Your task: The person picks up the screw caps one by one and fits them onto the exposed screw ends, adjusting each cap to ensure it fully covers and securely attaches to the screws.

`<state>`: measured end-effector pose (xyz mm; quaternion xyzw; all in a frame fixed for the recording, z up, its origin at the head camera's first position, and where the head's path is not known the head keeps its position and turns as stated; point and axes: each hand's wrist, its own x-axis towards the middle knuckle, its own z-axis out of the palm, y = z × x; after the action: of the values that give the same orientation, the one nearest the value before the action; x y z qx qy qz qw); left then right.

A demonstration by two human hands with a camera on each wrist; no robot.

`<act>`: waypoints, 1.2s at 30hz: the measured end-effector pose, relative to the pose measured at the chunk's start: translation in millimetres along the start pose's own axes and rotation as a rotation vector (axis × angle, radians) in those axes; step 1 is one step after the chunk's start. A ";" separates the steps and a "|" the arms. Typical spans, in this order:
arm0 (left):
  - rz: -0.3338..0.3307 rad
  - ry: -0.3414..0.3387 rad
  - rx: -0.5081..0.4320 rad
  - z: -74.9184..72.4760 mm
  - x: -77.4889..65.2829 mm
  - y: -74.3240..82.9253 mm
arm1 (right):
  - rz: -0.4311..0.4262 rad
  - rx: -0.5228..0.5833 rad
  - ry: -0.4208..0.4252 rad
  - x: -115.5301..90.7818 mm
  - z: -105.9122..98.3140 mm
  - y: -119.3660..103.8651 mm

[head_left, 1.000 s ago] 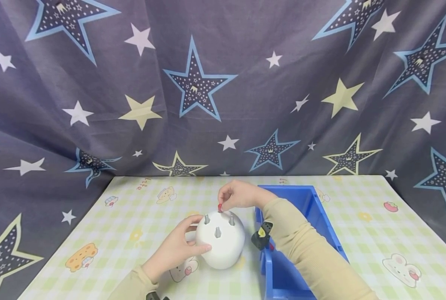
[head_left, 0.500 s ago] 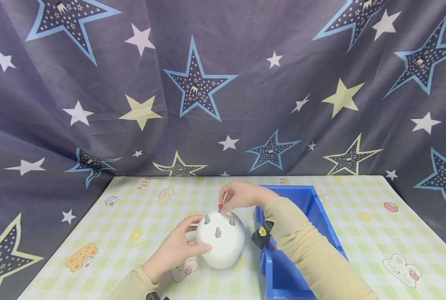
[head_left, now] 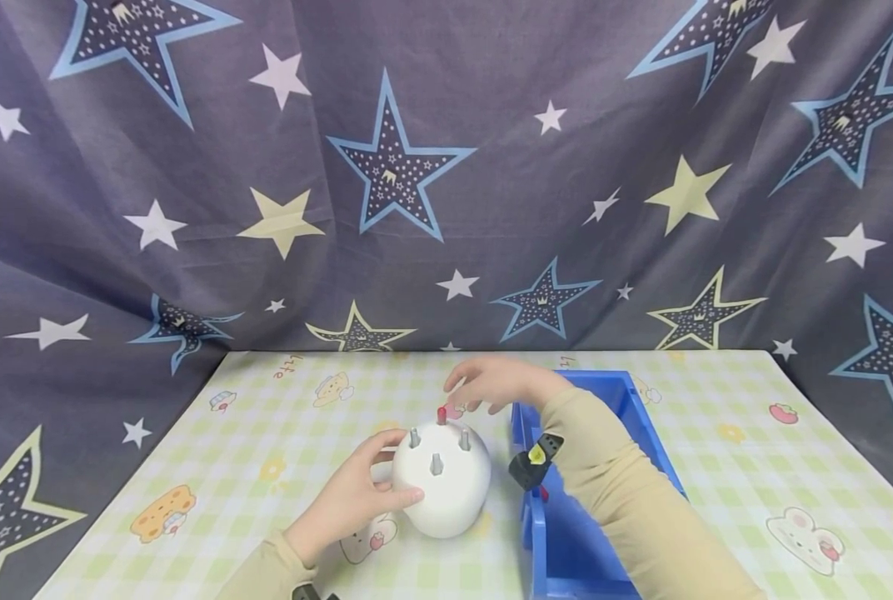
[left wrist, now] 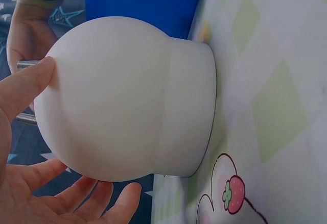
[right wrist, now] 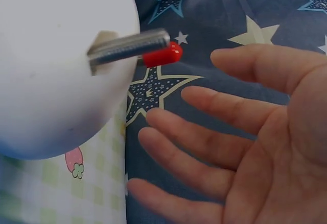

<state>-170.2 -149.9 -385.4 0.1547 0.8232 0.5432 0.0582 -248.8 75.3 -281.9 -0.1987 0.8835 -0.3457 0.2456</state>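
Observation:
A white rounded dome (head_left: 446, 504) on a short collar (left wrist: 189, 106) stands on the table, with several grey metal posts (head_left: 436, 465) rising from its top. The far post carries a small red cap (head_left: 442, 415), also seen behind a nearer post (right wrist: 130, 48) in the right wrist view. My left hand (head_left: 360, 492) holds the dome from the left, thumb on the near upper side and fingers around the far side. Just beyond the red cap, my right hand (head_left: 497, 383) hovers with fingers loosely extended, apart from cap and dome; nothing is in it.
A blue plastic bin (head_left: 538, 542) stands right of the dome, partly under my right forearm. A bit of something red (head_left: 545, 494) shows at its left side. The checked tablecloth (head_left: 731, 475) covers the table; a star-patterned curtain (head_left: 536, 200) hangs behind it.
My right hand has let go of the red cap and drawn up and to the right, its fingers opening. The cap stays on the far post. My left hand and the dome have not moved.

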 end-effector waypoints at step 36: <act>-0.017 0.020 0.014 0.9 -0.3 1.5 | -0.066 0.335 0.111 -44.7 -57.3 28.6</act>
<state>-169.4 -148.6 -384.4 0.1425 0.8289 0.5384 0.0535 -250.9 147.5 -252.2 -0.1646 0.8189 -0.5063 0.2146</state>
